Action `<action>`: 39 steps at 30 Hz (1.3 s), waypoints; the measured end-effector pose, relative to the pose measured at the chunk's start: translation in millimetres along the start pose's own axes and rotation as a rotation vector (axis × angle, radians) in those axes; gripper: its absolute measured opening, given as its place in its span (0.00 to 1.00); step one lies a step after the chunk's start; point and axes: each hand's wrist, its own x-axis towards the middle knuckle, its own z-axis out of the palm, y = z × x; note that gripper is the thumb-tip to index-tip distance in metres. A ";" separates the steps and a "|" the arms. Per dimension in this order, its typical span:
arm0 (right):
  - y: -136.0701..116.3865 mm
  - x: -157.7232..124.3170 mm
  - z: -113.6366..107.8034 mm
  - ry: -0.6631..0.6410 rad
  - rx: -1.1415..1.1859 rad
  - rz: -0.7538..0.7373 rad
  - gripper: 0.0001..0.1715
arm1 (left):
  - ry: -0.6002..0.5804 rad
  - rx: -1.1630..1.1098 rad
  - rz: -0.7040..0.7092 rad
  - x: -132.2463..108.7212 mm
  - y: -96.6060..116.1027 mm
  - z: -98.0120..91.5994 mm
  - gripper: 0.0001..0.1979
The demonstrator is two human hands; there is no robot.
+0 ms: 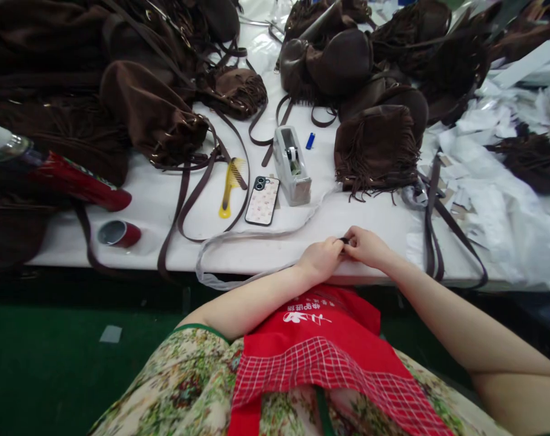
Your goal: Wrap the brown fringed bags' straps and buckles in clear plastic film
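Note:
My left hand (321,258) and my right hand (366,245) meet at the front edge of the white table (166,242), fingers pinched together round a small dark piece (344,241) that I cannot name. A long strap in a clear wrapper (238,237) loops across the table to the left of my hands and seems to end at them. Just beyond my hands lies a brown fringed bag (377,148).
A phone (262,200), a yellow comb (230,184), a grey tape dispenser (292,165) and a blue lighter (310,140) lie mid-table. Brown bags (152,115) and straps pile up behind. White paper scraps (497,200) cover the right. A red cup (119,233) lies left.

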 end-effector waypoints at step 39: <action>-10.3 3.1 -16.6 -0.078 -0.247 -0.029 0.15 | -0.049 -0.099 -0.083 18.1 -9.0 -14.9 0.11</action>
